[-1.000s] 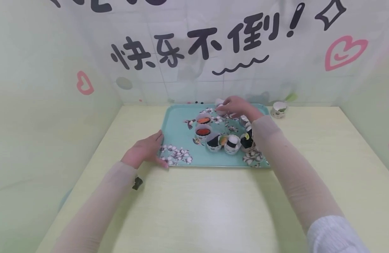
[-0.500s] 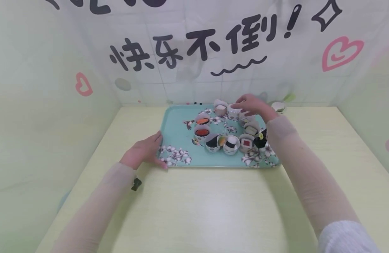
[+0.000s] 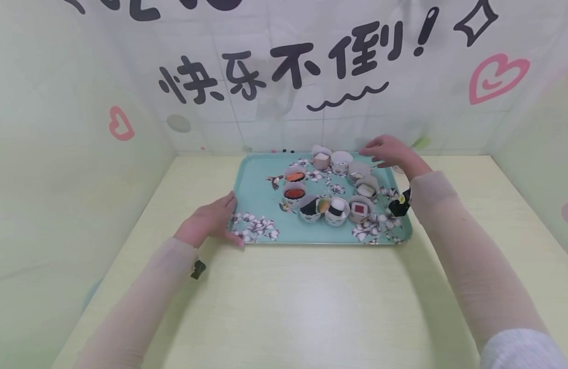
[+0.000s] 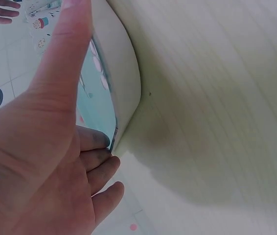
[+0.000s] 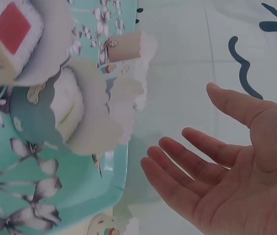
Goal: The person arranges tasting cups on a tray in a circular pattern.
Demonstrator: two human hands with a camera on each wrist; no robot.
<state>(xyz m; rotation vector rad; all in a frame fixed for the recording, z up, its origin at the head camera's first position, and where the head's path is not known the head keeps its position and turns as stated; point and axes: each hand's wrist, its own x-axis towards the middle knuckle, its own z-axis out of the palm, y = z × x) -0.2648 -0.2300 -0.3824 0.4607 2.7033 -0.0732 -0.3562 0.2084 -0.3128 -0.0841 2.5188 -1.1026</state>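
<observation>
My left hand [image 3: 210,220] is spread against the near left corner of a teal flowered tray [image 3: 261,179], thumb along the front edge. In the left wrist view, its slightly bent fingers [image 4: 99,169] reach the tray's rim. Near the tray's back right corner, my right hand [image 3: 390,154] hovers with loose fingers, holding nothing. Several paper cups with sushi-like pieces stand on the tray in a rough ring. They include a red-topped cup [image 3: 295,193], a cup with a red-centred square roll [image 3: 359,209] and a white cup [image 3: 341,163] at the back.
Another paper cup [image 5: 104,226] stands beyond the tray's right end, mostly hidden by my right hand in the head view. The pale wooden table [image 3: 288,307] meets a white wall [image 3: 196,133] with dark lettering right behind the tray.
My right hand has moved rightward, from the cup at the tray's back middle to its back right corner, leaving the back cups standing. The left hand keeps its place.
</observation>
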